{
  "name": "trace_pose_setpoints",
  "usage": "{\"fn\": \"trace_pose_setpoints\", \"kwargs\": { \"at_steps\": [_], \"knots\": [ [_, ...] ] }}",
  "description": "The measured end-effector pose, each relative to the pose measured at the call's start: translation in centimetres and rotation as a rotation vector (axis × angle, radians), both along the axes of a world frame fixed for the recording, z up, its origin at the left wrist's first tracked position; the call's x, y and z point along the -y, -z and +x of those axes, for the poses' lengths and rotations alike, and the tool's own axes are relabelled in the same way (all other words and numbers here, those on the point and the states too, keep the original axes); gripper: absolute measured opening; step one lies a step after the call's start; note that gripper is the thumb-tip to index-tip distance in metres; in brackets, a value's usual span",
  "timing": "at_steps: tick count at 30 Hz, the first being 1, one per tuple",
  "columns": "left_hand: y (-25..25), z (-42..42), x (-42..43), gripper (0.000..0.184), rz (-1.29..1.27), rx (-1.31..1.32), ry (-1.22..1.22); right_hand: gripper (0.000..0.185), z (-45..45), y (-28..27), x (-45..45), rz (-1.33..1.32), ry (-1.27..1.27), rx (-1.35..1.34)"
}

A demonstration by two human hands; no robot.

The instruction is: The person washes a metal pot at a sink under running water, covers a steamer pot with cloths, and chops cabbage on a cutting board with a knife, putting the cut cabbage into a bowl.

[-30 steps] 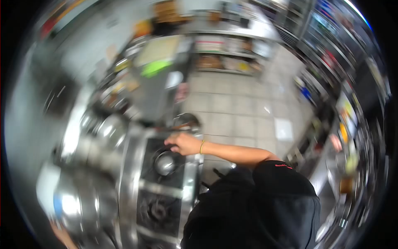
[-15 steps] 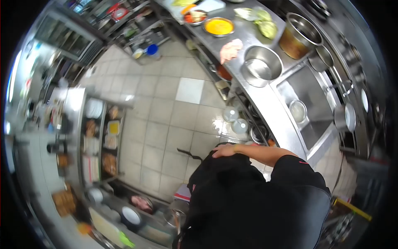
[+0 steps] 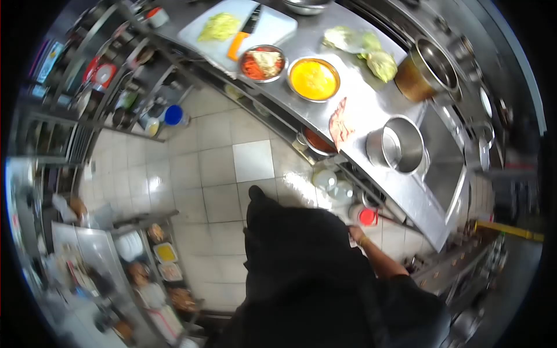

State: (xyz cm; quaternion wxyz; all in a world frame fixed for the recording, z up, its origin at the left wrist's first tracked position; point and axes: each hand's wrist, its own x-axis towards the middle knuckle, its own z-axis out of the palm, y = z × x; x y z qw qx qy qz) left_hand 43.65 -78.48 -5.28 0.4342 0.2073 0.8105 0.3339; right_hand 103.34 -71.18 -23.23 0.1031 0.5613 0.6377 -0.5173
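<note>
Pale floor tiles (image 3: 174, 180) run between a metal counter (image 3: 406, 194) and a shelf unit (image 3: 87, 243), with the person standing near the counter. Beside the dark clothing hangs the right hand (image 3: 355, 234), its fingers partly hidden, so whether they are apart or clamped on something cannot be told; the left hand is out of view. Nearest to the right hand is a red-lidded container (image 3: 366, 217), low down by the counter, perhaps put there to spare the worktop. Clear jugs (image 3: 325, 180) stand near it, probably for the same reason. Above, a steel pot (image 3: 396, 145) sits beside the sink (image 3: 445, 180), likely to be close to water. A pinkish piece (image 3: 341, 123), cloth or meat, lies at the counter's front edge. Farther along, bowls of yellow liquid (image 3: 314, 79) and of red and pale pieces (image 3: 261, 62) stand by a white cutting board (image 3: 194, 32), presumably grouped for one reach. Open room spreads over the tiles to the left; to the right, the counter's corner leaves the arm a tighter gap.
</note>
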Motion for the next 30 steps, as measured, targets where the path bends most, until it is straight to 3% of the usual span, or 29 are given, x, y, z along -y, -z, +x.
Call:
{"fn": "trace_pose_setpoints", "kwargs": {
  "at_steps": [2,4,6,7,8,9,11,12,13,14,15,16,17,18,19,21,23,24,25,27,28,30],
  "knots": [
    [0.0,-5.6,-5.3,0.047,0.001,0.023,0.081,0.036,-5.5,1.0,-4.3,0.196,-0.366,0.022],
    [0.2,-10.4,-11.6,0.047,-0.006,0.071,0.167,0.034,-13.5,-7.8,-10.6,-0.013,0.102,0.263],
    [-0.5,-14.6,-17.6,0.047,-0.032,0.087,0.24,0.04,-17.0,-13.1,-14.0,0.124,0.35,0.173],
    [-0.7,-16.4,-20.3,0.047,-0.044,0.089,0.265,0.044,-17.9,-13.1,-14.3,0.285,0.501,-0.003],
    [-1.0,-17.8,-22.4,0.047,-0.05,0.088,0.277,0.041,-19.4,-17.8,-16.3,0.204,0.594,-0.06],
    [-1.1,-18.8,-24.1,0.047,-0.055,0.086,0.282,0.041,-20.1,-17.8,-17.1,0.215,0.618,-0.064],
    [-1.0,-20.2,-26.5,0.047,-0.071,0.09,0.279,0.031,-20.4,-17.5,-18.1,0.08,1.058,-0.531],
    [-1.2,-20.8,-27.2,0.047,-0.081,0.086,0.274,0.025,-20.0,-18.6,-18.3,0.141,1.367,-0.817],
    [-1.6,-20.9,-27.5,0.048,-0.088,0.084,0.267,0.03,-19.5,-18.9,-18.3,0.516,1.579,-0.69],
    [-1.7,-20.7,-27.5,0.048,-0.095,0.084,0.262,0.035,-17.2,-20.3,-18.1,0.632,1.773,-0.523],
    [-2.2,-20.0,-27.7,0.048,-0.103,0.082,0.267,0.04,-15.1,-21.9,-17.8,0.738,1.956,-0.332],
    [-2.8,-19.3,-28.2,0.048,-0.103,0.081,0.266,0.045,-12.4,-23.8,-17.8,0.683,1.993,-0.302],
    [-3.1,-18.3,-29.4,0.048,-0.102,0.092,0.285,0.048,-10.2,-25.3,-19.3,0.715,2.208,-0.266],
    [-3.1,-17.2,-30.3,0.048,-0.09,0.103,0.284,0.053,-8.1,-26.7,-20.6,0.651,2.136,-0.315],
    [-2.9,-16.3,-31.2,0.048,-0.077,0.118,0.282,0.05,-5.8,-26.0,-22.4,0.518,2.254,-0.383],
    [-2.0,-15.5,-33.7,0.048,-0.043,0.146,0.299,0.045,1.8,-18.2,-20.7,0.397,2.091,-0.722],
    [-0.6,-15.3,-38.4,0.048,0.009,0.22,0.365,0.037,2.5,-16.7,-21.7,0.458,1.916,-0.816],
    [0.6,-15.4,-41.4,0.048,0.049,0.287,0.402,0.033,-0.8,-20.3,-24.4,0.507,1.893,-0.382],
    [1.7,-15.6,-44.1,0.048,0.091,0.359,0.435,0.025,-3.2,-21.6,-24.7,0.848,1.95,-0.196],
    [2.5,-15.3,-49.7,0.047,0.14,0.331,0.622,0.013,-6.4,-28.2,-30.1,1.161,1.77,0.4],
    [2.7,-14.9,-51.6,0.044,0.071,0.495,0.472,0.015,-6.0,-29.4,-31.0,1.22,1.776,0.379],
    [2.0,-15.1,-54.5,0.039,0.022,0.575,0.46,0.013,-5.7,-31.7,-33.0,1.384,1.86,0.248]
  ]
}}
